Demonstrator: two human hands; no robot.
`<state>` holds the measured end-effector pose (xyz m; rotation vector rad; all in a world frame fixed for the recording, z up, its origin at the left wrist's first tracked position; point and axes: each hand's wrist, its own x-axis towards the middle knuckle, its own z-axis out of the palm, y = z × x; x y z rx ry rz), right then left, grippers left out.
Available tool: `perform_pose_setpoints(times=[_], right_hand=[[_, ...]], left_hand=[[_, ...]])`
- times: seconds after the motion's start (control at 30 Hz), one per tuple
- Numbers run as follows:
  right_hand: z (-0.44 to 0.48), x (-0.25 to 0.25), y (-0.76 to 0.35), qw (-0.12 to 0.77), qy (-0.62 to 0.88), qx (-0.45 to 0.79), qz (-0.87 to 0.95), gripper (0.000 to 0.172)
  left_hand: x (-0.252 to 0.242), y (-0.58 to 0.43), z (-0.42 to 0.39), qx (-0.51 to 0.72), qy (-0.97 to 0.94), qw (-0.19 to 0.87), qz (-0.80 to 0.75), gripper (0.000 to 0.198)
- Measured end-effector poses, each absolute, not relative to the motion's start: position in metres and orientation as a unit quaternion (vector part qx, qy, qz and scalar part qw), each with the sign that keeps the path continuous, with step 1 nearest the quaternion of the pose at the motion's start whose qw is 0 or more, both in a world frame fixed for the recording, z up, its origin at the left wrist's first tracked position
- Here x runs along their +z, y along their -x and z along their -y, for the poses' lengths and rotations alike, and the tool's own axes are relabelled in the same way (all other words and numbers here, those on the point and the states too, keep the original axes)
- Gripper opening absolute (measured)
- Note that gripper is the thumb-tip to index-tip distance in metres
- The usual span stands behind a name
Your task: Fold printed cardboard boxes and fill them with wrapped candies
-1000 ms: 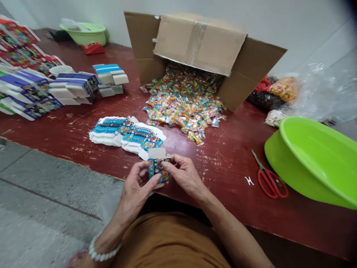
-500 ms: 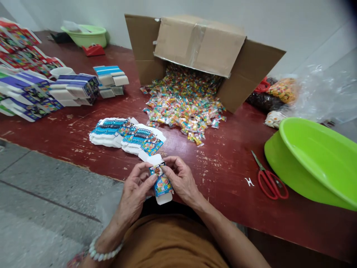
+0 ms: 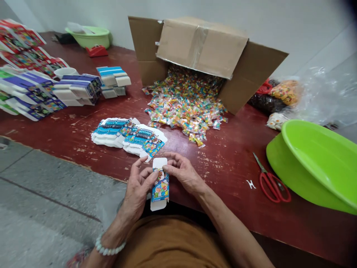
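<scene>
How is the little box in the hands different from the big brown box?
The little printed box is far smaller than the big cardboard carton. The little box is colourful, but the carton is plain brown. The left hand and right hand hold the little box, while the carton lies on its side, with wrapped candies spread from it. Both have open flaps.

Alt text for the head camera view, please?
The left hand and right hand hold a printed cardboard box, partly folded, over a red table. Flat box blanks lie ahead, and wrapped candies spill from a cardboard carton.
</scene>
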<state>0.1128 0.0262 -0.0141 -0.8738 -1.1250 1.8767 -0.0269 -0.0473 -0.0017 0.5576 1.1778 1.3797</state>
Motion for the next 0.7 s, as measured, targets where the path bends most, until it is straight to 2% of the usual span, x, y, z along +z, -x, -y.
perform_pose_setpoints(times=[0.07,0.2,0.47,0.7], right_hand=[[-0.022,-0.016,-0.112,0.369,0.336,0.746,0.441,0.038],[-0.017,-0.014,-0.114,0.333,0.325,0.731,0.499,0.033],[-0.025,-0.004,-0.119,0.280,0.332,0.671,0.600,0.025],[-0.030,-0.003,-0.120,0.267,0.316,0.744,0.524,0.028]], left_hand=[[0.000,0.027,0.050,0.559,-0.192,0.645,-0.484,0.064],[0.001,0.025,0.052,0.467,-0.128,0.745,-0.459,0.057],[-0.005,0.019,0.048,0.499,-0.218,0.676,-0.496,0.055],[-0.019,0.026,0.053,0.465,-0.288,0.674,-0.497,0.064]])
